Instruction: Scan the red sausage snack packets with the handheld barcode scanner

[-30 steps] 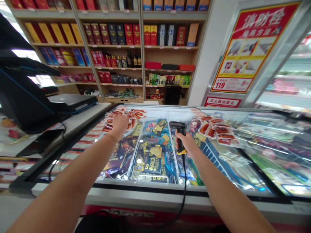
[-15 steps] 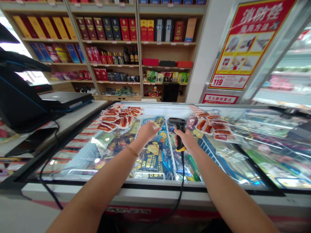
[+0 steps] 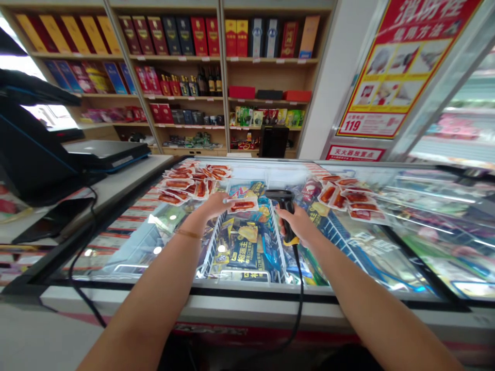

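Note:
Between the fingers of my left hand (image 3: 215, 205) is a flat clear pack of sausage (image 3: 243, 205), held by its left end above the freezer's glass top (image 3: 135, 242). My right hand (image 3: 299, 222) is wrapped round the grip of a black and yellow barcode scanner (image 3: 285, 211), which stands upright just right of the pack. A pile of similar sausage packs (image 3: 181, 183) lies on the glass to the left. Another group of sausage packs (image 3: 350, 198) lies to the right of the scanner.
Frozen goods in wire baskets (image 3: 243, 252) show through the glass. The scanner's cable (image 3: 299, 299) hangs over the front edge. At the left are a scale (image 3: 110, 154) and a dark till machine (image 3: 34, 149). Shelves of boxes (image 3: 170, 38) stand behind.
My left hand has moved left and turned, so the sausage pack's printed or filled face now shows beside the scanner. My right hand keeps its grip on the scanner.

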A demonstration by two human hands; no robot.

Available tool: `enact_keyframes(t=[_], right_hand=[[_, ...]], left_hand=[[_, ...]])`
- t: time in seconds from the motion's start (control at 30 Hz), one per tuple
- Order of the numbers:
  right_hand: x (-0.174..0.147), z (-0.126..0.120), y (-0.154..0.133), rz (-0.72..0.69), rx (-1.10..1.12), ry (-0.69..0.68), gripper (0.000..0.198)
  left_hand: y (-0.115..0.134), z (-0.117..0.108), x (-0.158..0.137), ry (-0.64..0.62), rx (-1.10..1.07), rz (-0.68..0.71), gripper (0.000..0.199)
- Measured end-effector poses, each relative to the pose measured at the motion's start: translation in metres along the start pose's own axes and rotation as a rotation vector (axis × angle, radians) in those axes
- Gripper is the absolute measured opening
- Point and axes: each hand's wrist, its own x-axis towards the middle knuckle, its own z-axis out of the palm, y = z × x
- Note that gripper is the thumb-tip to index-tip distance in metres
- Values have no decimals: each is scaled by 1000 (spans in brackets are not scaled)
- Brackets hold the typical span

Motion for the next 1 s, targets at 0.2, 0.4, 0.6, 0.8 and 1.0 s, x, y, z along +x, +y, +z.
enact_keyframes(t=[0.2,0.4,0.6,0.8,1.0], right_hand=[[-4,6,5,-28,-27,-12,33],[-17,12,-4,-106,-24,-15,35],[-27,22,-4,-98,-102,-141,33],[-25,23,0,-86,-118,-161,33],[-25,21,-1,-75,-122,-159,32]], left_hand=[[4,2,1,-138,-219,-123,8],[2,9,8,143,-307,-133,11],[5,11,10,213,-606,-254,32],[-2,14,8,126,-330,-190,28],[2,10,4,49,-39,-105,27]])
